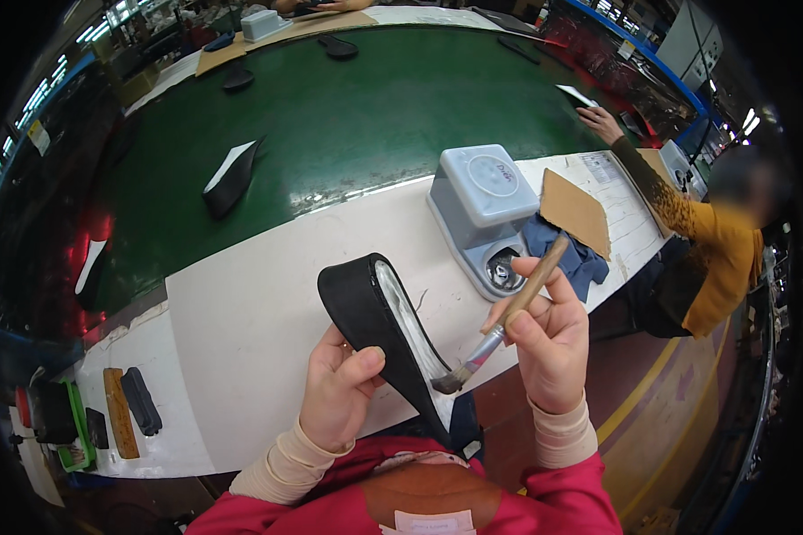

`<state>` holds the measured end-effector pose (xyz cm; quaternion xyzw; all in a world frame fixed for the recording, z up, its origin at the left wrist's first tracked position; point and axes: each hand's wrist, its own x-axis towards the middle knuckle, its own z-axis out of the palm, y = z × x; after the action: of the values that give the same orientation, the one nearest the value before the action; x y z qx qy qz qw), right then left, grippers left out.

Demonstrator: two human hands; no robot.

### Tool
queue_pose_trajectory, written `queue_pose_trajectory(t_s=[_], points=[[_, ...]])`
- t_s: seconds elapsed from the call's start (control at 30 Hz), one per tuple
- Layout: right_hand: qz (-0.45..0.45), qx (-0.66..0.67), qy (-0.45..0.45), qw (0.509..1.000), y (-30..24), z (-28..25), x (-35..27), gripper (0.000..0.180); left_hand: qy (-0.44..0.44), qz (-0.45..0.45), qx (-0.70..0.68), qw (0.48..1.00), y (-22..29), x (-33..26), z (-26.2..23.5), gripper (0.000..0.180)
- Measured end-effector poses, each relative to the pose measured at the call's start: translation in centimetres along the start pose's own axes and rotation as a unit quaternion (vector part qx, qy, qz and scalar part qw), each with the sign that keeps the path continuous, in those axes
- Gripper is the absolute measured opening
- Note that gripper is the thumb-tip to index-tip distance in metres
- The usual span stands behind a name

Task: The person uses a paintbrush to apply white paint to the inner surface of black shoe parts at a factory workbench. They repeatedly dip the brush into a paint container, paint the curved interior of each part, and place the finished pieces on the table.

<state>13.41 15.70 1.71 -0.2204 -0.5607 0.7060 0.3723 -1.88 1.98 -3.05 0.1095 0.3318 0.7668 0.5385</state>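
Observation:
My left hand [341,392] is closed on a black wedge shoe sole [363,312], thumb on its side, holding it tilted above the pale work board [259,330]. The sole's white, wet-looking inner face is turned to the right. Between the thumb and fingers of my right hand [549,343] is a brush [517,308] with a wooden handle and metal collar. Its dark bristles touch the sole's white face near the narrow lower end. Just beyond my right hand stands a grey-blue glue dispenser [482,209] with a shiny metal opening in its base.
A green conveyor belt [357,116] carries several soles, one a black wedge [232,178]. Cardboard [575,214] and blue cloth [571,254] lie beside the dispenser. Brush blocks [140,401] and a green basket [78,428] sit at left. A co-worker in yellow [723,259] reaches over the belt at right.

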Motion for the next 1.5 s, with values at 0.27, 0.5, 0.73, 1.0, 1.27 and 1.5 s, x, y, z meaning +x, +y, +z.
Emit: queue_pose_trajectory(t_s=[0.27, 0.5, 0.73, 1.0, 1.27, 1.5], points=[[-0.105, -0.006, 0.04, 0.994, 0.0, 1.8, -1.0, 0.05, -0.035, 0.037, 0.008, 0.999, 0.1, -0.9, 0.5, 0.056], [-0.189, 0.0, 0.042, 0.981, 0.9, 1.6, -2.3, 0.051, 0.0, 0.101, 0.028, 0.994, 0.3, -1.3, 1.3, 0.061], [-0.21, 0.011, 0.028, 0.977, 1.0, 1.6, -2.6, 0.051, 0.029, 0.132, 0.051, 0.99, 0.3, -1.4, 1.4, 0.067], [-0.243, -0.065, -0.033, 0.967, 0.1, 1.1, -2.5, 0.051, 0.022, 0.148, 0.075, 0.986, 0.4, -1.4, 1.3, 0.069], [-0.239, -0.074, -0.04, 0.967, -0.2, 1.1, -2.8, 0.053, 0.036, 0.15, 0.073, 0.985, 0.6, -1.3, 1.3, 0.069], [-0.24, -0.085, -0.047, 0.966, -0.2, 0.9, -2.8, 0.052, 0.035, 0.159, 0.084, 0.983, 0.6, -1.2, 1.3, 0.068]])
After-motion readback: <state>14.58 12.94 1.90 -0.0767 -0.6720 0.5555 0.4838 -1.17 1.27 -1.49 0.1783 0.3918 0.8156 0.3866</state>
